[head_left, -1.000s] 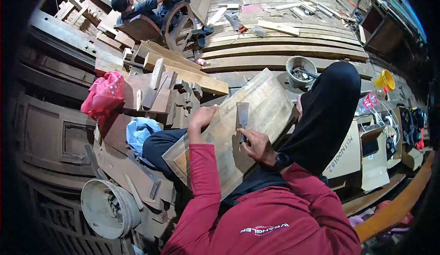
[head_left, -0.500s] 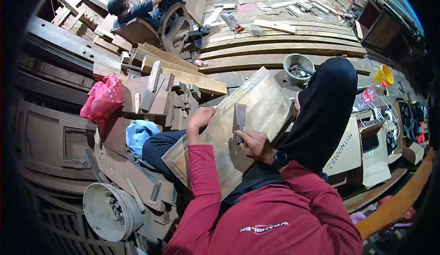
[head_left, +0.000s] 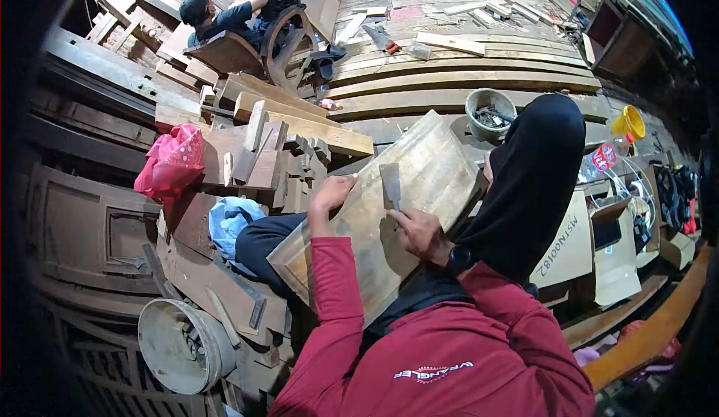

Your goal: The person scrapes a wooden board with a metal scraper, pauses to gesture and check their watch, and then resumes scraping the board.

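A wooden panel [head_left: 408,158] with a bevelled border lies tilted across my lap. My left hand [head_left: 332,194] is closed on its left edge. In my right hand [head_left: 423,233] is a putty knife [head_left: 390,185], gripped by the handle. Its wide metal blade points away from me, over the middle of the panel, and a shadow falls beside it. My right fingers partly hide the handle.
To the left are stacked wood offcuts [head_left: 262,155], a pink bag [head_left: 174,161], a blue cloth [head_left: 231,226] and a white bucket [head_left: 180,346]. Beyond the panel stands a small bucket [head_left: 488,114]. Cardboard boxes [head_left: 565,241] sit right. A person [head_left: 225,23] sits at the back left.
My right hand has shifted slightly and the putty knife's blade has turned a little to the left. My left hand keeps its place on the panel.
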Action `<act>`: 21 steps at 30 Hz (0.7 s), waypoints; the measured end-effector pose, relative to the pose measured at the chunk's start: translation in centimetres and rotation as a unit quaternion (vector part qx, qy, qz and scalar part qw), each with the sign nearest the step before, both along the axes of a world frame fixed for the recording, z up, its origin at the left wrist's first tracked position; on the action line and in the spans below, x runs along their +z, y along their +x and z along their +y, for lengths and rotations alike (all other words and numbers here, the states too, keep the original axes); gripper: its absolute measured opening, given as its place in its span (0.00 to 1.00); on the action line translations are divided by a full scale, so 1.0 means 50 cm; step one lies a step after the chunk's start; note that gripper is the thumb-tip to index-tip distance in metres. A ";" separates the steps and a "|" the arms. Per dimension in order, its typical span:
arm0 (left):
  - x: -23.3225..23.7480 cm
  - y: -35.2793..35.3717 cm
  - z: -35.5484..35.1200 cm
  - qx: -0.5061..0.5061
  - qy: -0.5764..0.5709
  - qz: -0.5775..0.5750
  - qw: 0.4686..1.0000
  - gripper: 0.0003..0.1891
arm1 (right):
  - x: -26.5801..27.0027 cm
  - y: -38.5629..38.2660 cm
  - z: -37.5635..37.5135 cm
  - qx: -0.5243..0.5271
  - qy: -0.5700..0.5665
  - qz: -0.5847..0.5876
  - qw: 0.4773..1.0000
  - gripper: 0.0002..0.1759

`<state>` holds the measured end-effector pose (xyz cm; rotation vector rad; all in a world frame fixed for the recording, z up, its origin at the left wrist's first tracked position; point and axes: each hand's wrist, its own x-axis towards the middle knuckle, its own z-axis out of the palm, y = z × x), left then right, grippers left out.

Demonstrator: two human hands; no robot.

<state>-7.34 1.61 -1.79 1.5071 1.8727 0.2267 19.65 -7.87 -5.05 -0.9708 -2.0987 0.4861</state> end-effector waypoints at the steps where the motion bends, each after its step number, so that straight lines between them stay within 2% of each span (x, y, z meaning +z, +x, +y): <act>1: 0.000 0.000 0.001 -0.002 -0.002 -0.001 1.000 0.33 | -0.001 0.001 0.006 0.000 0.015 0.020 1.000 0.24; 4: -0.004 -0.001 0.003 -0.010 0.004 0.000 1.000 0.33 | 0.026 0.016 -0.012 0.041 0.011 -0.006 0.999 0.24; 5: -0.008 -0.001 0.003 -0.011 0.014 0.004 1.000 0.33 | 0.022 0.015 -0.011 0.055 0.027 0.020 0.998 0.24; 9: -0.007 -0.003 0.004 -0.005 -0.001 0.020 1.000 0.33 | 0.004 0.004 0.001 0.007 0.015 0.013 1.000 0.24; 13: 0.027 0.011 -0.003 -0.016 -0.007 0.014 1.000 0.31 | 0.032 0.015 -0.011 0.047 0.009 0.029 0.998 0.27; 14: 0.033 0.013 -0.008 -0.019 -0.009 0.013 1.000 0.30 | 0.023 0.010 -0.009 0.030 0.001 0.034 0.999 0.27; 16: 0.000 -0.002 0.004 -0.027 -0.007 0.033 0.999 0.31 | 0.008 -0.002 0.000 -0.008 -0.015 0.046 0.999 0.27; 18: -0.034 -0.015 0.013 -0.031 0.010 0.029 0.999 0.32 | 0.023 0.006 -0.006 0.001 -0.017 0.041 0.999 0.26; 19: 0.008 0.004 0.002 -0.018 0.002 0.033 0.999 0.32 | 0.030 0.008 -0.009 0.011 -0.012 0.046 0.999 0.27; 21: 0.022 0.010 0.006 -0.002 -0.024 0.024 0.999 0.32 | 0.031 0.009 -0.010 0.019 -0.023 0.039 0.999 0.28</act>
